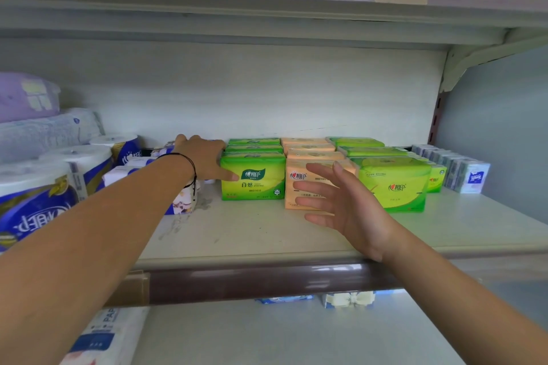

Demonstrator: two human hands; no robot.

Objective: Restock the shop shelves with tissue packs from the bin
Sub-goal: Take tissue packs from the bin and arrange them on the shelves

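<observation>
Three rows of tissue packs stand on the shelf: a green row on the left, an orange row in the middle, and a second green row on the right. My left hand lies flat against the left side of the front green pack, thumb across its front corner. My right hand hovers open, fingers spread, just in front of the front orange pack, partly hiding it. I cannot tell whether it touches the pack.
Toilet roll packs and small floral packs crowd the shelf's left end. Small white-blue tissue packs sit at the far right. Bare shelf runs along the front. Another shelf hangs above, and more packs lie below.
</observation>
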